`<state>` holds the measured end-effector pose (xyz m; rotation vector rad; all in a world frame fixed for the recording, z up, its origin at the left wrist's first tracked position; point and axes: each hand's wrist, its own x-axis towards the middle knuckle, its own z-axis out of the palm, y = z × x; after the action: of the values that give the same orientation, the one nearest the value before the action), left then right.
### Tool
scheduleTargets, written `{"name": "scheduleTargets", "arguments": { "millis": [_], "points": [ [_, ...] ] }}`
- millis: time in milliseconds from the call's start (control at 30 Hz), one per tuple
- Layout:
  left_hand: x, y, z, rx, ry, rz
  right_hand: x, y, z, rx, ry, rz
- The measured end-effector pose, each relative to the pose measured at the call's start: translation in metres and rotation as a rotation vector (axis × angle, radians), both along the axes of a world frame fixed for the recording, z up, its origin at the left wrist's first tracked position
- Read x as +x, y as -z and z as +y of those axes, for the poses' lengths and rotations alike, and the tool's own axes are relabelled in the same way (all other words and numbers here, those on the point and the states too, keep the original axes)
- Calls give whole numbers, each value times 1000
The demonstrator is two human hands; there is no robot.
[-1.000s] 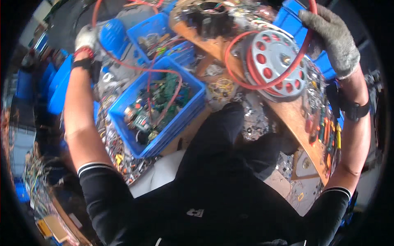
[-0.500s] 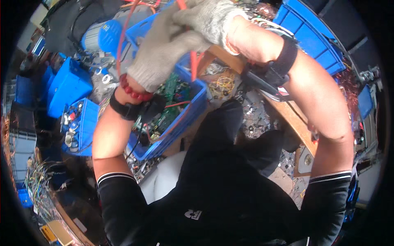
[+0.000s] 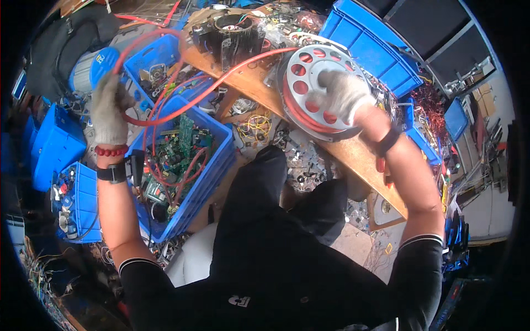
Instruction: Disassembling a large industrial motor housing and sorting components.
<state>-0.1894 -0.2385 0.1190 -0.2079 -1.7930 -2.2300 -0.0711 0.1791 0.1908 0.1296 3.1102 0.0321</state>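
Observation:
My left hand, in a grey-white knit glove, is closed round a red cable at the left. Loops of the cable hang below that hand, over a blue crate of green circuit boards. Its other stretch runs right to a grey metal reel with round holes, and more red cable is wound inside the rim. Over the reel's face is my gloved right hand, near the hub. Motion smears its fingers, so their grip does not show.
The reel rests on a wooden plank bench, beside a dark cylindrical motor housing. A large blue crate stands at the far right. Blue bins line the left, near a blue-topped drum. Small scrap litters the floor.
My hands were together at the top middle by the red cable and have parted. The left moved left with the cable; the right moved over the reel, which my right arm had largely hidden.

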Motion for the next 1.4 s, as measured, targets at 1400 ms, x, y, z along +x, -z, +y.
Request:
{"name": "scheduleTargets", "arguments": {
  "millis": [1400],
  "points": [
    [39,222,-17,-800,300,-399,72,30,157,353,190,-51]
  ]
}}
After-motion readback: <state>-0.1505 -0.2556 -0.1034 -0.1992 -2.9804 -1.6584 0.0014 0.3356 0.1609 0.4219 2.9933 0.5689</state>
